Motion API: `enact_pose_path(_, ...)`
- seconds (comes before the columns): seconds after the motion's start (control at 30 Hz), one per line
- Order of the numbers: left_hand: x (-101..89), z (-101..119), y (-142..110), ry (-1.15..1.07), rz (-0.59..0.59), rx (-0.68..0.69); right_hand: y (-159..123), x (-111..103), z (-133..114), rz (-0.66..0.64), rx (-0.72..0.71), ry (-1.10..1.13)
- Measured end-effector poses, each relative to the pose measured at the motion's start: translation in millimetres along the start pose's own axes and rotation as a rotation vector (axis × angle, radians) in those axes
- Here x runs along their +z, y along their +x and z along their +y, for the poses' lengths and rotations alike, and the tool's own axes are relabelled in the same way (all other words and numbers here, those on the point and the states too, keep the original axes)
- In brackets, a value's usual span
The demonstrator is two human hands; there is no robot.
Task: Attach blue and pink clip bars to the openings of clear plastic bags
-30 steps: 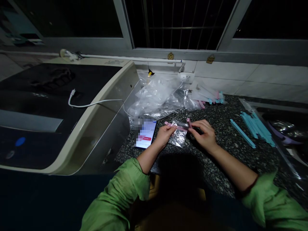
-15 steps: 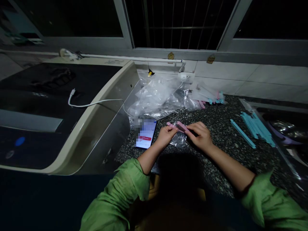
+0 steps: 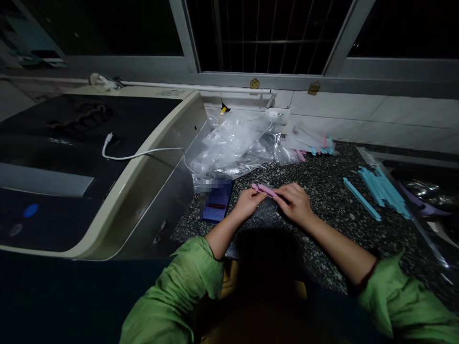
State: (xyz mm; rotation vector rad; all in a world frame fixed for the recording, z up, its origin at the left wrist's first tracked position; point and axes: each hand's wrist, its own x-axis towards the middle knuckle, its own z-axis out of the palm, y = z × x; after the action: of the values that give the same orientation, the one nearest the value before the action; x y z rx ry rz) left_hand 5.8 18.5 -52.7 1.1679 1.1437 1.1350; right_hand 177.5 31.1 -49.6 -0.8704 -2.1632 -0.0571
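Note:
Both my hands meet over the dark speckled countertop point(image 3: 322, 191). My left hand point(image 3: 247, 204) pinches the left end of a pink bag sealing clip point(image 3: 265, 189). My right hand point(image 3: 296, 203) has its thumb and fingers closed on the clip's right end. The clip's parts lie close together, and the fingers hide some of it. Beneath the hands is a small clear plastic bag point(image 3: 267, 210), hard to make out in the dim light. Left of my left hand lies a phone point(image 3: 218, 203) with a dim screen.
Several blue clips point(image 3: 383, 193) lie at the right, beside a sink point(image 3: 398, 165). Clear plastic bags point(image 3: 233, 143) are heaped by the wall, near a bag of pink and blue clips point(image 3: 311, 138). A washing machine point(image 3: 158, 143) with a white cable point(image 3: 154, 151) stands left.
The pink clip's two parts, spread apart at an angle before, now lie together. My right hand has shifted slightly left. The phone screen has dimmed.

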Motion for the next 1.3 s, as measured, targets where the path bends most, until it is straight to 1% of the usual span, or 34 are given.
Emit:
enact_pose_path(0.1,-0.5,-2,0,0.078,-0.017,0.04,-1,2,2,-0.019,0.007,-0.011)
enact_pose_path(0.17,-1.9,-3,-1,0.182,0.009,0.098,0,4,1,-0.023,0.011,-0.011)
enact_pose_path(0.23,-5.1,-2,-3,0.326,0.078,0.186,4,8,-1,-0.016,0.013,0.001)
enact_pose_path(0.33,-12.2,0,-5,0.572,0.242,0.301,12,18,-5,-0.004,0.017,0.028)
enact_pose_path(0.4,-16.4,1,-6,0.686,0.338,0.324,17,24,-8,-0.001,0.02,0.035)
enact_pose_path(0.47,-18.9,0,-5,0.729,0.372,0.312,21,29,-10,-0.001,0.022,0.036)
enact_pose_path(0.57,-19.7,-3,-3,0.694,0.348,0.311,23,31,-10,0.0,0.027,0.033)
enact_pose_path(0.73,-18.5,-6,1,0.511,0.314,0.342,21,28,-9,0.014,0.012,0.024)
enact_pose_path(0.9,-17.1,-4,1,0.352,0.319,0.323,19,25,-8,0.022,-0.02,0.001)
enact_pose_path(1.03,-15.2,0,-1,0.257,0.308,0.303,19,21,-7,-0.003,-0.049,-0.058)
enact_pose_path(1.2,-13.8,3,-3,0.205,0.306,0.284,17,16,-7,-0.048,-0.066,-0.116)
enact_pose_path(1.3,-14.1,3,-3,0.192,0.298,0.284,16,14,-7,-0.055,-0.052,-0.086)
